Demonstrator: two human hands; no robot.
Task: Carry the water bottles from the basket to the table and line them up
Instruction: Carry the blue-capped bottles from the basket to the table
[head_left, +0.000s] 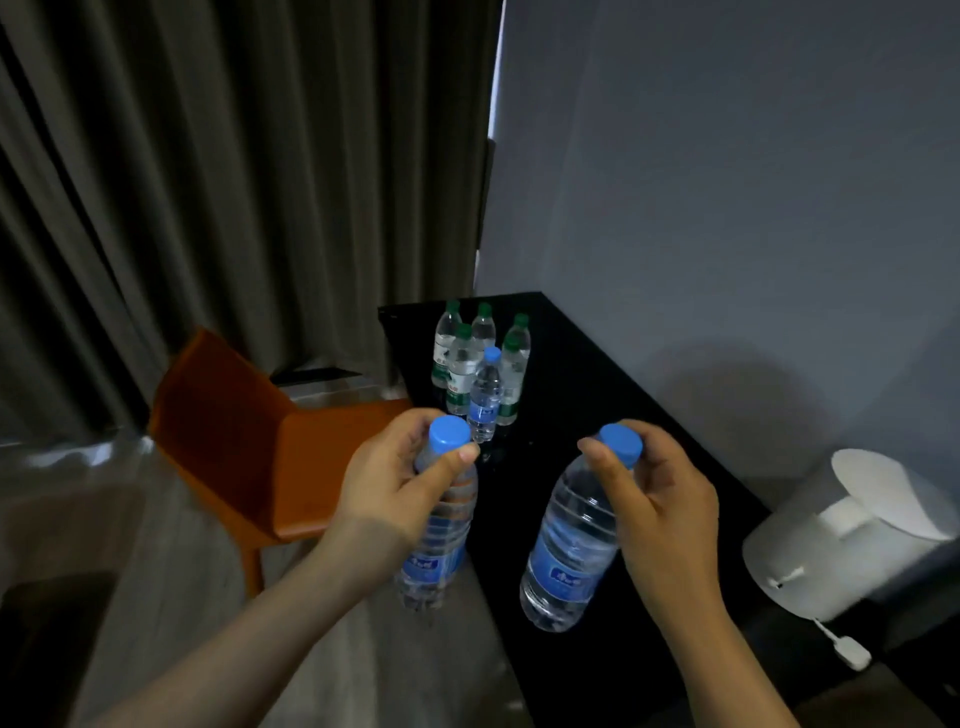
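Observation:
My left hand (395, 483) grips a blue-capped water bottle (439, 551) by its neck, hanging just off the left edge of the black table (582, 395). My right hand (660, 514) holds a second blue-capped bottle (569, 551) by the neck, above the table top. At the table's far end stands a cluster of several green-capped bottles (457, 364) with one blue-capped bottle (485, 397) in front of them. The basket is out of view.
An orange chair (249, 441) stands to the left of the table, close to the left bottle. A white kettle (857, 530) with a cord sits on the table's right side by the grey wall. Dark curtains hang behind.

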